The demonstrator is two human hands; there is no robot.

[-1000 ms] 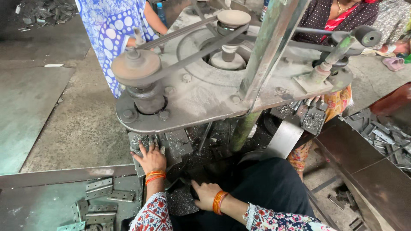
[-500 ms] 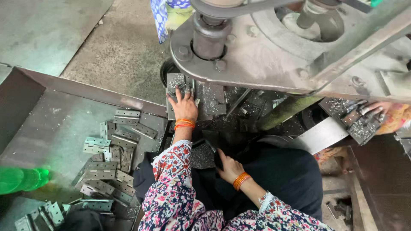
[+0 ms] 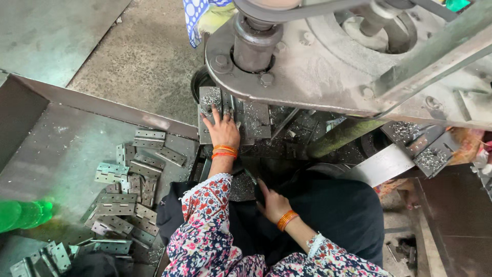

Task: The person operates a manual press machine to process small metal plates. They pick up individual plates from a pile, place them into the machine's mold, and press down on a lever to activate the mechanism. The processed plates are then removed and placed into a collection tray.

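A shallow grey sheet-metal tray (image 3: 66, 154) lies at the left, holding a loose heap of flat grey metal hinge plates with punched holes (image 3: 128, 195). A translucent green plastic bottle (image 3: 20, 214) lies on its side at the tray's left edge. Beyond the tray spreads a rough grey concrete floor (image 3: 138, 56). A blue-and-white patterned cloth (image 3: 197, 15) hangs at the top, just above a heavy grey machine arm. A slanted olive-green metal post (image 3: 343, 136) leans beneath that arm, right of centre.
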